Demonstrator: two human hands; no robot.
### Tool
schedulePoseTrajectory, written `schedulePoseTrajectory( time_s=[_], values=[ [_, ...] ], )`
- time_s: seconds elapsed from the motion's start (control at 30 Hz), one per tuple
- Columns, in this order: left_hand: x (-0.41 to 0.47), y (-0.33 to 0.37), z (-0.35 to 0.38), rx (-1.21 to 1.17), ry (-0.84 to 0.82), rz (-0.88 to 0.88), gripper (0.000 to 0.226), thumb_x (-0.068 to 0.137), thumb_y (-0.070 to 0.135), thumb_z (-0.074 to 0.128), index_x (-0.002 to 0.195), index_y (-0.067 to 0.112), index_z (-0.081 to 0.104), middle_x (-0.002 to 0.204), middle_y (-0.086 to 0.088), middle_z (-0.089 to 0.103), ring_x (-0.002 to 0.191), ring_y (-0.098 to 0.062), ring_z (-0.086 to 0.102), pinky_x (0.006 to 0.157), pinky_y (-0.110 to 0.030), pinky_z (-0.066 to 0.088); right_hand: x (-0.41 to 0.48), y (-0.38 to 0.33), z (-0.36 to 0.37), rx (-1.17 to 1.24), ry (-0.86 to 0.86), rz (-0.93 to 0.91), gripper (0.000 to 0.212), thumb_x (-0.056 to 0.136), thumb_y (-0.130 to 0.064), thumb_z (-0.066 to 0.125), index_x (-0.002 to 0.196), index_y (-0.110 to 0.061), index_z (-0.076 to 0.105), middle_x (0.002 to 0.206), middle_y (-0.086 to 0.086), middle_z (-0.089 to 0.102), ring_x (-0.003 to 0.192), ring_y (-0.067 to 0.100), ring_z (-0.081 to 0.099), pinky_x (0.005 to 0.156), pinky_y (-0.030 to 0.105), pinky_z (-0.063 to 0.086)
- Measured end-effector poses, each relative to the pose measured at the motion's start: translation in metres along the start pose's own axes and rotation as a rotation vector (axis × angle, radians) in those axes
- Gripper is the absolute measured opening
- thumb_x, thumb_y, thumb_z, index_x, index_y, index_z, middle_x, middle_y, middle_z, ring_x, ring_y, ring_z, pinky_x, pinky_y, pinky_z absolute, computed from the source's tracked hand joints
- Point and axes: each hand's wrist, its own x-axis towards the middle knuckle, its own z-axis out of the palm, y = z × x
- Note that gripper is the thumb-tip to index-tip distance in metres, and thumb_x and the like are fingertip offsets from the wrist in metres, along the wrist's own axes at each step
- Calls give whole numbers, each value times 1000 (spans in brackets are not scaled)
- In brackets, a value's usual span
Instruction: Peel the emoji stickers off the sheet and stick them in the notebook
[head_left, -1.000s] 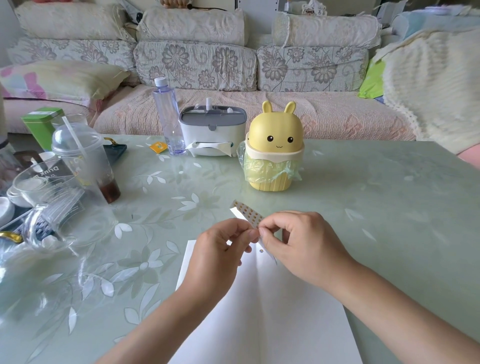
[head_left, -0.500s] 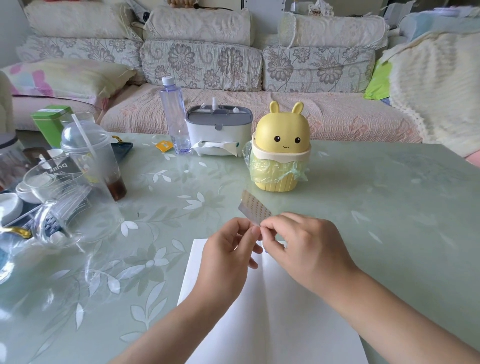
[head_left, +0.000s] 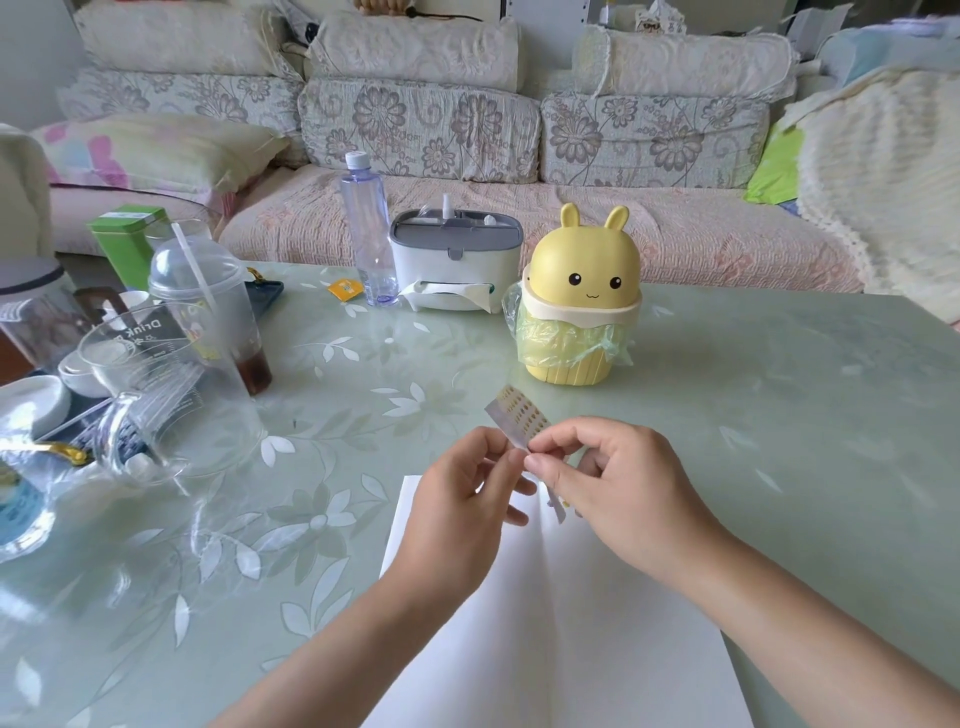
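- Holding the sticker sheet (head_left: 519, 418) just above the far edge of the open notebook (head_left: 550, 634), both hands meet at its near end, much as they did a second ago. The sheet has tilted slightly, so rows of yellow emoji now face the camera.
- The left hand (head_left: 462, 499) pinches the sheet's edge between thumb and fingers. The right hand (head_left: 618, 483) pinches just beside it with thumb and forefinger, its other fingers curled.
- No sticker looks free yet, so peeling seems only to be starting. The white pages look bare, though a yellow speck under the right hand is too small to identify.
- Far across the pale green tabletop (head_left: 779, 415) stands a yellow rabbit-shaped bin (head_left: 576, 312). A tissue box (head_left: 454, 260) and a water bottle (head_left: 369, 228) stand to its left.
- At the left, well apart, are a domed plastic cup (head_left: 208, 312) with a straw and a clear glass jug (head_left: 156, 395).
- Nothing appears to block the way from the hands down to the page.
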Motion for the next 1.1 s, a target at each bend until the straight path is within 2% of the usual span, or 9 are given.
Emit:
schedulePoseTrajectory(
  time_s=[0.13, 0.27, 0.4, 0.57, 0.73, 0.83, 0.97, 1.03, 1.1],
  values=[
    [2, 0, -4, 76, 4, 15, 19, 100, 18, 59, 83, 13, 64, 81, 0, 70, 84, -13, 71, 67, -31, 60, 1, -3, 1, 28, 11, 39, 8, 88, -30, 75, 83, -36, 75, 52, -13, 58, 56, 25, 57, 57, 37, 52],
    [1, 4, -4, 146, 25, 30, 21, 99, 20, 62, 78, 21, 62, 79, 6, 69, 76, -9, 70, 60, -18, 53, 6, -3, 2, 47, 4, 113, 15, 89, -26, 73, 76, -32, 76, 62, -9, 66, 53, 17, 61, 57, 26, 50],
    [0, 1, -6, 191, 43, -26, 21, 97, 31, 62, 77, 25, 60, 79, 8, 70, 77, -13, 70, 69, -36, 60, 10, -6, 3, 152, -71, 222, 15, 90, -21, 72, 76, -24, 77, 76, 3, 72, 52, 15, 61, 50, 18, 43],
    [-2, 1, -13, 240, 55, -55, 20, 86, 40, 55, 81, 24, 64, 79, 5, 69, 81, -17, 69, 73, -52, 59, 14, -4, 10, 268, -142, 347, 11, 91, -21, 72, 81, -18, 76, 84, 10, 74, 56, 16, 61, 52, 31, 38],
    [-3, 2, -17, 317, 110, -126, 17, 90, 27, 54, 77, 18, 62, 74, -4, 67, 64, -14, 60, 60, -37, 54, 18, 1, 15, 355, -109, 413, 9, 92, -18, 72, 85, -13, 76, 77, -1, 73, 50, 15, 56, 44, 25, 36],
    [2, 1, -25, 617, 81, -278, 28, 88, 32, 51, 75, 9, 60, 61, 0, 60, 52, -18, 47, 52, -26, 42, 20, 12, 10, 205, -27, 405, 10, 88, -22, 75, 79, -18, 76, 75, 0, 75, 49, 13, 57, 47, 24, 39],
    [-2, 11, -30, 878, -264, -397, 51, 92, 49, 44, 61, 17, 68, 53, 3, 67, 52, -13, 58, 62, -25, 53, 16, 32, -7, -124, 22, 326, 13, 85, -25, 76, 72, -26, 76, 62, -12, 70, 48, 1, 58, 55, 21, 44],
    [-5, 13, -25, 806, -292, -301, 49, 93, 49, 47, 64, 17, 70, 50, 7, 63, 45, -8, 53, 52, -23, 45, 12, 40, -15, -190, 17, 316, 15, 85, -26, 75, 70, -29, 75, 61, -19, 68, 50, -2, 59, 55, 20, 43],
    [-6, 6, -18, 739, -259, -57, 35, 94, 44, 54, 70, 21, 66, 61, 15, 61, 56, -3, 52, 56, -24, 43, 8, 48, -22, -233, 10, 315, 17, 84, -27, 75, 68, -32, 73, 63, -22, 68, 52, -1, 60, 57, 22, 47]
  ],
)
